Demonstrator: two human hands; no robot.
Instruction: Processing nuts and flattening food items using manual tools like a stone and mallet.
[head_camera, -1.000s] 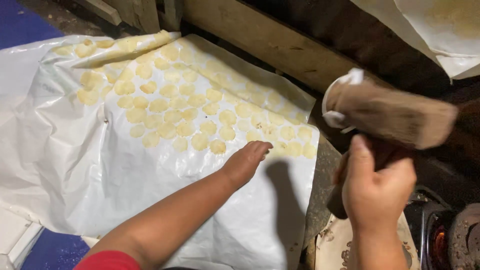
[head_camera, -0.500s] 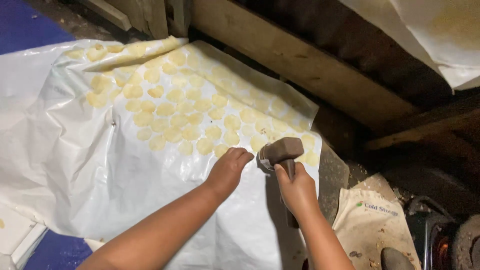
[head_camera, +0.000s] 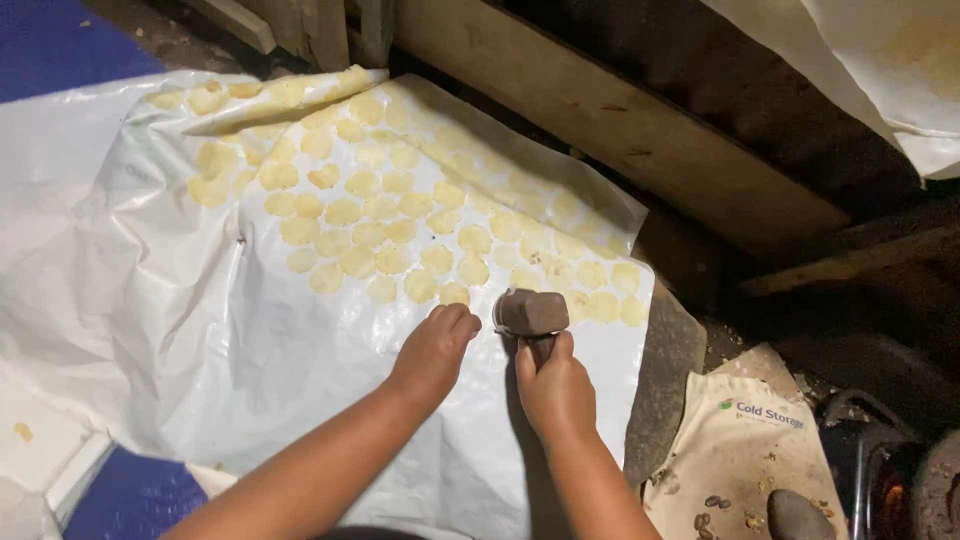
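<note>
Right hand (head_camera: 556, 388), low and just right of centre, is wrapped tight round the handle of a brown mallet (head_camera: 532, 313), its head down at the white plastic sheet (head_camera: 200, 330). Left hand (head_camera: 433, 350) sits beside it, fingers curled under, pressing the sheet, gripping nothing. Rows of flattened yellow discs (head_camera: 380, 215) spread up toward the upper left, a wooden beam (head_camera: 620, 130) behind them.
</note>
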